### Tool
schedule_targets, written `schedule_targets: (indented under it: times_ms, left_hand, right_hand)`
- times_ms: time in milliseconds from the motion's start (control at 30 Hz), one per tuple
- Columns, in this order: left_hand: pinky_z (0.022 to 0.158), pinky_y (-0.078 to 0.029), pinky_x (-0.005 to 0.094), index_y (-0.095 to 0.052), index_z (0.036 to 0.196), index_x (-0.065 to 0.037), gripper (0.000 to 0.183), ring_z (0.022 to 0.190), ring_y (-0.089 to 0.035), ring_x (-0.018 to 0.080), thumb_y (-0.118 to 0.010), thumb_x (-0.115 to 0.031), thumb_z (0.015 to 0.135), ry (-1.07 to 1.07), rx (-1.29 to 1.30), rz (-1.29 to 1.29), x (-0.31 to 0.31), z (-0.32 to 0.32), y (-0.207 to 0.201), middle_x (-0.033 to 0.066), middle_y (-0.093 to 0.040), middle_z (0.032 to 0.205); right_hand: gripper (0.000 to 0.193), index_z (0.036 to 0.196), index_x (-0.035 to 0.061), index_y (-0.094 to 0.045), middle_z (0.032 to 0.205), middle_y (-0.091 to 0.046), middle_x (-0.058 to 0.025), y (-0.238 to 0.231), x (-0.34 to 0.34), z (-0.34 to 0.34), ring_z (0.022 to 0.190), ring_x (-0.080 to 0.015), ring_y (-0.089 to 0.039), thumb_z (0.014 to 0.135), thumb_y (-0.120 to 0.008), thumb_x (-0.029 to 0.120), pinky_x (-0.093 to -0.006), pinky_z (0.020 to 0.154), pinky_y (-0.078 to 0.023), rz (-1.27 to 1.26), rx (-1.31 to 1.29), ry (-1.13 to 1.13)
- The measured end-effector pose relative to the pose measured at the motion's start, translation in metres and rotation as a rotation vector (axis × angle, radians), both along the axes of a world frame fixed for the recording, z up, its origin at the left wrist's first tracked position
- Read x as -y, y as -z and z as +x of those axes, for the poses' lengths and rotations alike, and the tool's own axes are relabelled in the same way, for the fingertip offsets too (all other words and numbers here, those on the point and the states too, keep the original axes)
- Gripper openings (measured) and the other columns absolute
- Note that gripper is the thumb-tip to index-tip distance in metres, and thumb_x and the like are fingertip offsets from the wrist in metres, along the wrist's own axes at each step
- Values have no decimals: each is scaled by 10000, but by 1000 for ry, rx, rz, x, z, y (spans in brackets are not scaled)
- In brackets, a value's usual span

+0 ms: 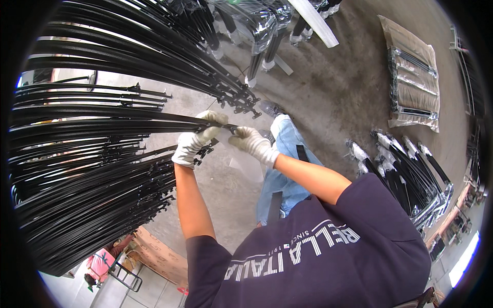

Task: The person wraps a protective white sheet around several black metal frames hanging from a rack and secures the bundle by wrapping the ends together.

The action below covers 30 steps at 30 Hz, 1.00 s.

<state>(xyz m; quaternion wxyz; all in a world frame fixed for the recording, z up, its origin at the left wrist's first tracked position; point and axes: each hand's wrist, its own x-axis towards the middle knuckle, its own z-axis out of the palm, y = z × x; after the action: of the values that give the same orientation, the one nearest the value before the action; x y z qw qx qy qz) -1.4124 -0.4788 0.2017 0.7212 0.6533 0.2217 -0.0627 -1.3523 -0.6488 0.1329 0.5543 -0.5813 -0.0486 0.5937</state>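
Note:
Both of my hands wear whitish work gloves. My left hand [191,146] is wrapped around long black metal bars [128,124], close to their near ends, which stretch away to the left. Just to the right of it, the fingers of my right hand [255,144] close on the tip of one bar, around a small dark end fitting [232,129]. The glove covers part of that fitting, so its exact shape is hidden. How many bars the left hand holds I cannot tell.
More black bars with small end brackets are stacked above [154,54] and below [97,205] my hands. Plastic-wrapped black parts [405,177] lie at the right, near a flat wrapped bundle [415,82]. Other wrapped pieces [264,28] stand at the top. A person in pink [100,264] is at lower left.

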Motion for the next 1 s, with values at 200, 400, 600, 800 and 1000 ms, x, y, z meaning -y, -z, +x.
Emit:
schedule_targets:
  times_ms: [200,400,600,800,1000]
  left_hand:
    - [742,-455,264,-618,926,-33,243,810,-550,116,-562,-131,710,-41,-51,-8,-3,3,-11,33,-615,892]
    - [712,-459,246,-604,895,-33,430,834,-558,110,-760,-353,654,19,39,-166,-3,2,-3,43,-565,1030]
    - [799,-442,260,-492,1105,-65,571,928,-531,139,-744,-252,628,-63,98,-284,9,23,6,51,-556,1050]
    - [719,-448,232,-458,1233,-72,631,897,-530,118,-703,-124,654,-156,54,-374,16,22,6,43,-555,1034]
    - [687,-436,211,-558,1113,-56,410,823,-526,79,-640,-76,712,-51,-132,-153,7,19,0,21,-584,964]
  right_hand:
    - [224,817,74,-633,672,-595,-50,14,-16,19,620,-128,-525,741,-664,283,-294,603,-429,-126,221,-35]
    - [237,866,85,-623,819,-641,-108,-18,-7,54,760,-226,-607,744,-639,288,-320,693,-450,-189,544,-6]
    - [215,953,75,-597,896,-635,-109,-3,5,87,827,-227,-602,758,-615,163,-312,738,-440,22,544,74]
    - [257,1010,104,-611,868,-643,-97,-3,1,100,811,-208,-613,754,-621,79,-300,713,-453,199,540,-26]
    - [240,1001,124,-626,887,-647,-84,-1,-4,101,818,-201,-611,774,-564,75,-290,735,-459,209,587,-216]
